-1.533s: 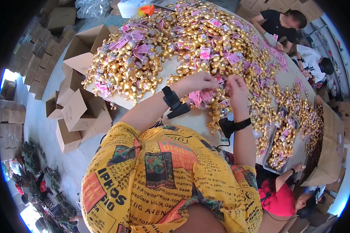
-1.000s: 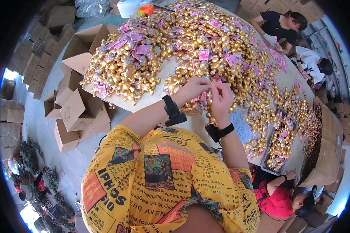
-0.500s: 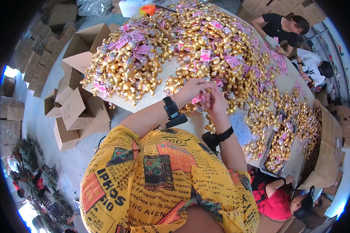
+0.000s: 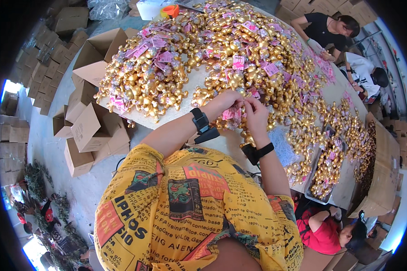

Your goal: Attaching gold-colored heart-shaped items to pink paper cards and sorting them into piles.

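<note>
Above the near edge of a heap of shiny gold ornaments (image 4: 253, 54), my two hands meet at the fingertips. My left hand (image 4: 225, 101) is closed in a pinch, with a pink tag (image 4: 232, 114) hanging just under its fingers. Thumb and fingers of my right hand (image 4: 257, 116) are pinched together against the left fingertips; whatever thin thing lies between them is too small to make out. Right of my right hand lies a loose bundle of pale thin strands (image 4: 281, 147). Many ornaments around carry pink tags.
A second gold heap (image 4: 142, 77) sits left on the pale table (image 4: 192, 88). A grey tray (image 4: 308, 192) of ornaments stands right, near a large carton (image 4: 380, 171). Open cardboard boxes (image 4: 88, 126) stand left. Co-workers are at the right side; an orange tape roll (image 4: 169, 11) lies far back.
My right hand has turned and shifted slightly right, its fingers now in a tighter pinch. More of the pink tag shows below my left hand.
</note>
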A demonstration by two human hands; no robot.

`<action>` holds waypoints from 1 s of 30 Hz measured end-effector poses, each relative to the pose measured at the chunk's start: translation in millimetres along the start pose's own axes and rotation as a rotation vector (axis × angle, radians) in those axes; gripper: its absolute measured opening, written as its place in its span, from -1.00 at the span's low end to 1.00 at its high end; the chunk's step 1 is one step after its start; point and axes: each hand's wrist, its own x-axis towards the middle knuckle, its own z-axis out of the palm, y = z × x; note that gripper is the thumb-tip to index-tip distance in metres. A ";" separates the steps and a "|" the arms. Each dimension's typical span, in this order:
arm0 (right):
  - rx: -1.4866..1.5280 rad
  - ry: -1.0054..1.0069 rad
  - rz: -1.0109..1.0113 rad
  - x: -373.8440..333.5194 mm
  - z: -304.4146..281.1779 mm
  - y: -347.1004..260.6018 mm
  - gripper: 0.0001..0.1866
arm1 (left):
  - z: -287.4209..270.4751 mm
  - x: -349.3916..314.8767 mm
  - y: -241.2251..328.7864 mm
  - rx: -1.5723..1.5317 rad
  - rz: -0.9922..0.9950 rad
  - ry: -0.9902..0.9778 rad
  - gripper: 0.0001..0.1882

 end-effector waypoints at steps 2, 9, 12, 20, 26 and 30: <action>0.002 0.002 -0.002 2.8 1.0 7.5 -0.83 | 1.0 1.5 2.6 0.022 -0.008 -0.010 -0.77; 0.522 0.107 0.212 30.3 -42.6 -2.0 -0.93 | -1.9 -9.5 20.4 -0.124 0.054 0.096 -0.84; 0.599 0.074 0.084 35.4 -79.2 -26.3 -0.90 | 4.5 -10.3 19.3 0.174 0.223 -0.022 -0.83; 0.955 0.388 -0.290 45.4 -183.9 -74.1 -0.87 | 21.3 -43.2 45.3 0.266 0.355 -0.104 -0.87; 0.807 0.240 -0.182 23.4 -185.1 -50.0 -0.85 | 46.7 -1.1 122.2 0.630 0.896 -0.201 -0.81; 0.776 0.143 -0.130 61.0 -131.4 -32.0 -0.82 | 49.4 50.3 166.4 0.997 1.143 -0.398 -0.73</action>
